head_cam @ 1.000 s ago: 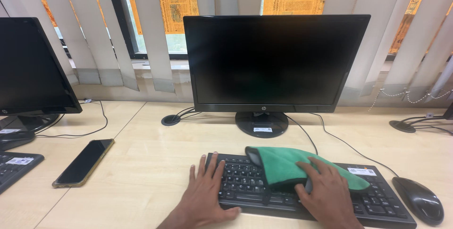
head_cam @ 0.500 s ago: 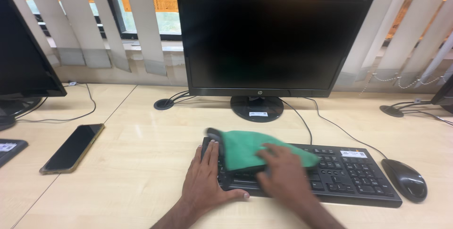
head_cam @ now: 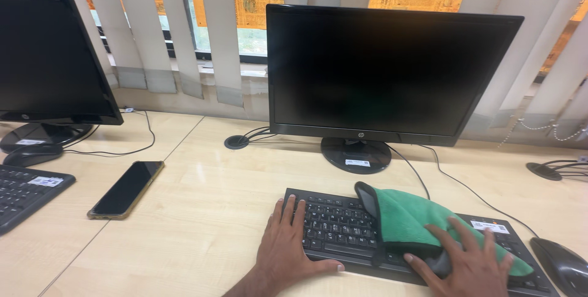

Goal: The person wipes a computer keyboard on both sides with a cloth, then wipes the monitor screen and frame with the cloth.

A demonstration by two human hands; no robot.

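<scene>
Our right hand (head_cam: 468, 260) presses the green cloth (head_cam: 413, 220) flat on the keyboard (head_cam: 343, 229), fingers spread, gripping nothing; left hand (head_cam: 288, 245) lies open, steadying its left end. Risk: mouse (head_cam: 563, 266) sits just right of our fingers, so a wide wipe could knock it or drag keys.

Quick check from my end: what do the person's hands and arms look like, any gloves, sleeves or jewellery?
Both are bare. The left hand and right hand wear no gloves, rings or watch that show. The forearms entering from the bottom edge show no sleeve. Nails are short and unpainted.
</scene>
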